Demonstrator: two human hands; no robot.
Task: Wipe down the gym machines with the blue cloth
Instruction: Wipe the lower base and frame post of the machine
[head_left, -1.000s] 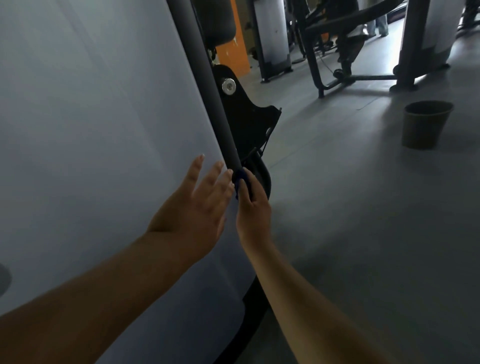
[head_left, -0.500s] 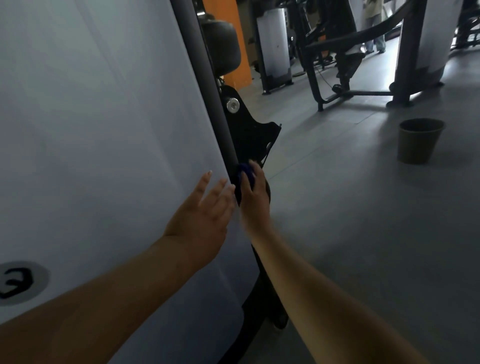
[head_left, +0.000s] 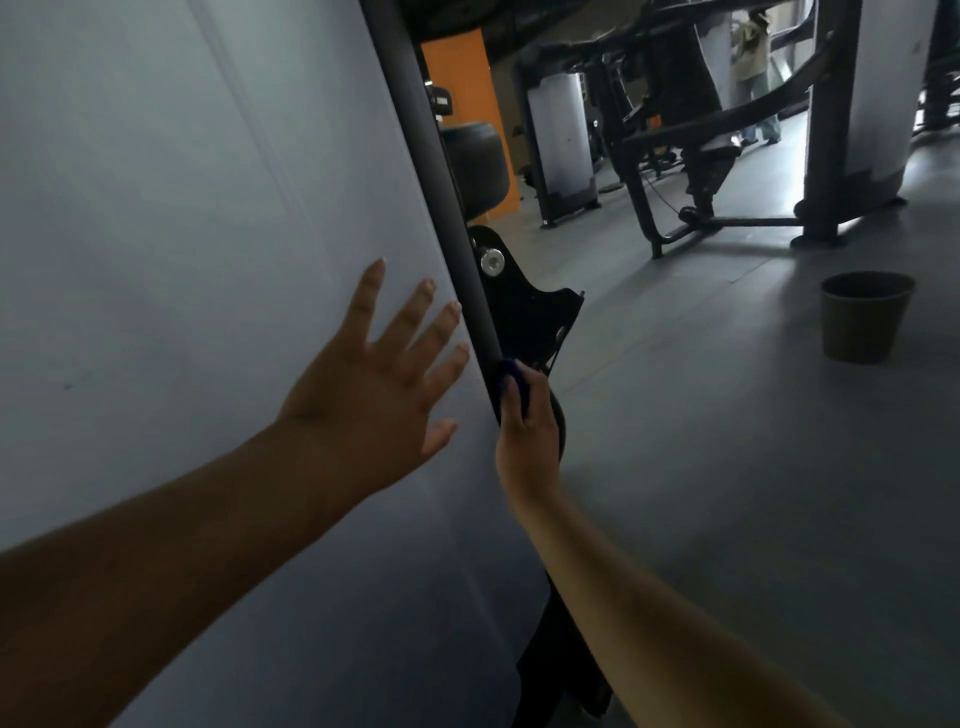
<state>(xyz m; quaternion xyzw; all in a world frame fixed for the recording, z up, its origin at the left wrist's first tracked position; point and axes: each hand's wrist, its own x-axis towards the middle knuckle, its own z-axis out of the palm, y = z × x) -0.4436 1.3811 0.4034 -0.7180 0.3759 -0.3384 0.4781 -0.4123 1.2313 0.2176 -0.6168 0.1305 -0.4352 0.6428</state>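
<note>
A gym machine's large white panel (head_left: 182, 260) fills the left half of the view. A dark upright post (head_left: 441, 197) runs along its right edge. My left hand (head_left: 374, 384) lies flat on the panel with fingers spread. My right hand (head_left: 527, 426) grips the blue cloth (head_left: 511, 376) and presses it against the post; only a small dark-blue bunch shows above my fingers. A black bracket (head_left: 524, 312) with a silver bolt sits just behind the post.
A brown bin (head_left: 865, 317) stands on the grey floor (head_left: 727, 467) to the right. More black-framed machines (head_left: 691, 156) and white panels stand at the back, beside an orange wall (head_left: 467, 104). A person (head_left: 753, 73) stands far behind.
My left hand has slid up the panel and spread its fingers wider. My right hand with the cloth stays on the post, about level with the bracket's lower edge. The view has tilted up.
</note>
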